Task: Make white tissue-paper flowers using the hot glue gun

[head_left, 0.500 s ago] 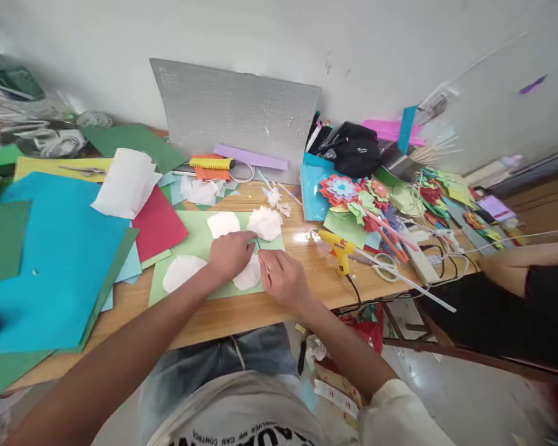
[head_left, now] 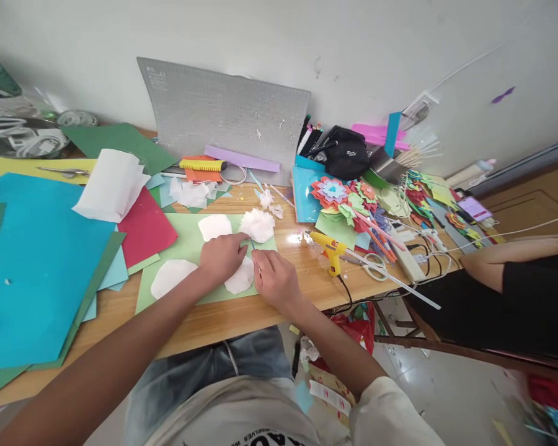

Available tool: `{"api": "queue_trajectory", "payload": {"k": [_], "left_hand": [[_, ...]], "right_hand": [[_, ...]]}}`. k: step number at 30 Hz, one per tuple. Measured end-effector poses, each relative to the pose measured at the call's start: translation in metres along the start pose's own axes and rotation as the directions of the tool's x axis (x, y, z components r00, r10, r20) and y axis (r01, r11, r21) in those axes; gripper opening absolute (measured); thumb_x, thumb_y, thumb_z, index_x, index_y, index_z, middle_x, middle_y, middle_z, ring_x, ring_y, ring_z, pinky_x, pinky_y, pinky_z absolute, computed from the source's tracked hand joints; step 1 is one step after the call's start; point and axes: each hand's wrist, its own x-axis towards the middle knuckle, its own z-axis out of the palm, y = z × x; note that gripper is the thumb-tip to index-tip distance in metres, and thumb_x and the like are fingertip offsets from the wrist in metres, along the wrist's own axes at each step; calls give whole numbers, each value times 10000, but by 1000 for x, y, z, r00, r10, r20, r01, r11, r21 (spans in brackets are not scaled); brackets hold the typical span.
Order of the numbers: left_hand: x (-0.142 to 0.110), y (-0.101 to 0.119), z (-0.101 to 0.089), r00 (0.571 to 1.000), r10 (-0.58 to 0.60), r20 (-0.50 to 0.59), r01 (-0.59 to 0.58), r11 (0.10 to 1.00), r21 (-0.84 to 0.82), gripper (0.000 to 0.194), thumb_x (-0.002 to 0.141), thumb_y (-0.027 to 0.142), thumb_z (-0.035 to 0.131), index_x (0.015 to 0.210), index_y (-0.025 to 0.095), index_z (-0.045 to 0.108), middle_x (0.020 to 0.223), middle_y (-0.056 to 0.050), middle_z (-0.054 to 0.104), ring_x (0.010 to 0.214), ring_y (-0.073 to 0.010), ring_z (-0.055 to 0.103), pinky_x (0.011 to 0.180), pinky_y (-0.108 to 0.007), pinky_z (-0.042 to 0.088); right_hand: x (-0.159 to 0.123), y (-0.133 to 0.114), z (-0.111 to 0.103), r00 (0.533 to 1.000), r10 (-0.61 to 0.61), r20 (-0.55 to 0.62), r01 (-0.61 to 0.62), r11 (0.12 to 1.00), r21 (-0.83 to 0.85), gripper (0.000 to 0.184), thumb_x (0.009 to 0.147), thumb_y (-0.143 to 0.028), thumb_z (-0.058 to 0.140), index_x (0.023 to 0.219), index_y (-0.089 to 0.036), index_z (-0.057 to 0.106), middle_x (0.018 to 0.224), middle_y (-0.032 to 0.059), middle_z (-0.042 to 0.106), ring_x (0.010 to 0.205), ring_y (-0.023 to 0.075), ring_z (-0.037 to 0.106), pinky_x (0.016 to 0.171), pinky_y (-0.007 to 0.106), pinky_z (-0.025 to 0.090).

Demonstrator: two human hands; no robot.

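Fingers of the right hand are together, clamped on one thin blue stick; those of the left hand are bent in at its upper end, though I cannot tell whether they grip it. Stick short, slanted, just beside the lower edge of one ruffled white paper puff, soft and crumpled-looking.

Under both hands, one light green sheet, flat and matte. Counted on it: the puff plus three smooth white paper pieces, roughly rounded, one partly covered by the left forearm, one between the hands.

Right of the sheet I log one yellow glue gun, hard plastic, with one long translucent glue stick out its back. Beyond it, one layered paper flower, petals pointed, coral around pale blue.

Left side: one red sheet, one large bright blue sheet, one curled white paper stack, one pair of metal scissors on yellow paper. Behind, one grey cutting mat, scuffed, leaning on the wall.
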Motion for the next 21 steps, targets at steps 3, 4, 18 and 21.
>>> {"api": "queue_trajectory", "payload": {"k": [3, 4, 18, 21], "left_hand": [[0, 0, 1, 1000, -1, 7, 1, 1000, 0, 374, 896, 359, 431, 1205, 313, 638, 979, -40, 738, 845, -259, 673, 672, -329, 468], [0, 0, 1, 1000, -3, 7, 3, 1000, 2, 374, 896, 362, 434, 1205, 313, 638, 977, -41, 737, 845, -261, 673, 672, -329, 469], [-2, -2, 3, 1000, 0, -24, 0, 1000, 4, 303, 881, 318, 446, 1112, 271, 635, 946, -58, 727, 819, -261, 669, 658, -326, 451], [-2, -1, 2, 1000, -3, -30, 4, 1000, 13, 257, 879, 311, 440, 1058, 248, 614, 929, -53, 726, 811, -266, 668, 632, -327, 439]], "right_hand": [[2, -1, 0, 998, 55, 9, -55, 998, -18, 196, 941, -130, 411, 1006, -163, 592, 759, 58, 625, 739, 181, 599, 646, 299, 446], [3, -1, -1, 996, 84, 7, -84, 996, -27, 184, 944, -135, 414, 991, -168, 589, 754, 55, 627, 732, 178, 597, 644, 295, 436], [44, -5, -21, 924, 355, 139, -359, 933, 4, 174, 955, -225, 415, 928, -189, 583, 726, 29, 665, 630, 169, 614, 544, 260, 321], [42, 1, -30, 920, 388, 51, -390, 900, 193, 182, 955, -249, 427, 911, -190, 594, 710, 9, 663, 577, 133, 598, 567, 238, 386]]}}
